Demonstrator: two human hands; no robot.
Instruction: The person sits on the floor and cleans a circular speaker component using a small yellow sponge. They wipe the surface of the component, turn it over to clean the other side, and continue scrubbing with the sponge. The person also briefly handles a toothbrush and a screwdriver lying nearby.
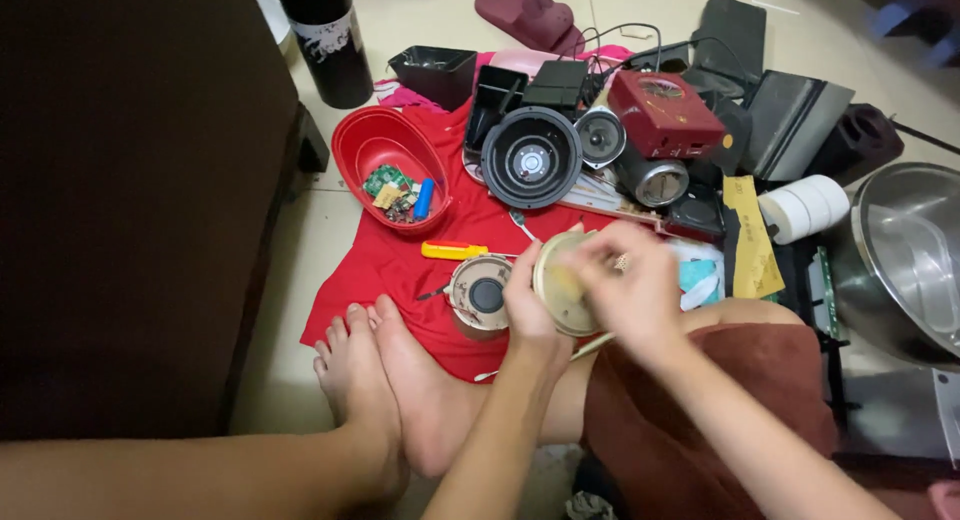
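Head view: I note left hand [527, 305] and right hand [630, 285] both clamped on round pale speaker cone [560, 285], face upright between them.

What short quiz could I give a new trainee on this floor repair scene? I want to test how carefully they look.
1. True or false: both hands, left hand and right hand, are on the pale round speaker cone.
2. What lies in the red oval bowl? A) a roll of tape B) a green circuit board and a blue cylindrical cell C) a spoon
3. Which tool lies on the red cloth just below the bowl?

Key: 1 true. 2 B: green circuit board, blue cell. 3 the yellow-handled screwdriver.
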